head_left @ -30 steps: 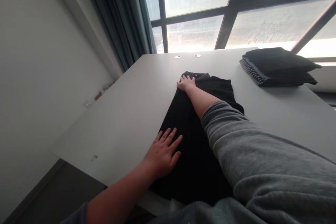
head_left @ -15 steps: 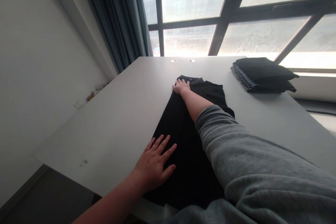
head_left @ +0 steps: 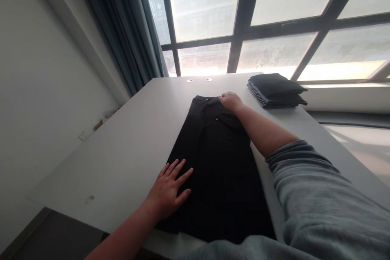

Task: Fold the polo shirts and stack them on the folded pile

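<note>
A black garment [head_left: 222, 174] lies stretched lengthwise over the white table [head_left: 134, 138], with a small white mark on its upper part; I cannot tell its exact kind. Spread flat, my left hand [head_left: 169, 189] rests on its left side near the front. My right hand [head_left: 230, 100] has its fingers curled over the far right part of the garment, pinching the cloth near the top edge. Below that hand the fabric is bunched and partly folded over. My body and sleeve cover the near end.
A stack of folded dark clothes [head_left: 276, 89] sits at the table's far right. Two round cable holes [head_left: 209, 80] are set near the back edge. Beyond stand a window [head_left: 207, 12] and a blue curtain [head_left: 122, 28]; a white wall is at left.
My right hand has moved from the far left corner of the garment to its far right, and the garment's right side now lies wider. My left hand stays flat. The view has turned right.
</note>
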Motion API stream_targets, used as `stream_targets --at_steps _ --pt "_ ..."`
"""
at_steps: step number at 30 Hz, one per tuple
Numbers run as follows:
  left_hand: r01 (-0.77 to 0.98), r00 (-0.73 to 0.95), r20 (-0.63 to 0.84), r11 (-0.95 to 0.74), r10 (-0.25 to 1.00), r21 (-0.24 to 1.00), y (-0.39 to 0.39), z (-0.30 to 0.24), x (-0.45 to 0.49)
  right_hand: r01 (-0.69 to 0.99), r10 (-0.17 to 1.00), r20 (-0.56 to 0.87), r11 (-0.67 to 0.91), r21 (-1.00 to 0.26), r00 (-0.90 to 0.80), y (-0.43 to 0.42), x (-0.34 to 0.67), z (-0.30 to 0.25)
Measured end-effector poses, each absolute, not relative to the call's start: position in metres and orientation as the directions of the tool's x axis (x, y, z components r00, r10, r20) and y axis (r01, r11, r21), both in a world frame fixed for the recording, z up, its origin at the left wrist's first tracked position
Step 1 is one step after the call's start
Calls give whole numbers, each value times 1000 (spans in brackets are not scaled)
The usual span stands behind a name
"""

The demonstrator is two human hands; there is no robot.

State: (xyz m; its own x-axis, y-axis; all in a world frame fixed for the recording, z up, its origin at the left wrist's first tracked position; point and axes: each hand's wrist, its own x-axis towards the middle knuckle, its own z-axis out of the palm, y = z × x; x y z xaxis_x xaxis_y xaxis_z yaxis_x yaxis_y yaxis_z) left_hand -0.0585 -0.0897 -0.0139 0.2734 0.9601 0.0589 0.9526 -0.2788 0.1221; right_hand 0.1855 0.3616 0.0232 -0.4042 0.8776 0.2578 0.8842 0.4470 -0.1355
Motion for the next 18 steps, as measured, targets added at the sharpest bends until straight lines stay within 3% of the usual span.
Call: stream_targets --at_steps 3,5,9,14,18 --pt "952 289 53 -292 956 87 -90 -14 -61 933 943 267 266 -241 -200 361 247 7" --pt "950 302 58 -306 951 62 -91 -13 -62 931 957 221 245 -269 -188 360 272 -5" --pt "947 319 72 -321 945 16 -92 -13 -67 878 927 154 374 -299 -342 366 284 -17" --pt "940 341 56 -340 938 -28 -92 -11 -71 708 729 373 671 -223 -574 378 264 -20" --pt "939 341 30 -340 939 -48 -94 -8 -72 690 726 128 683 -238 -675 383 248 -31"
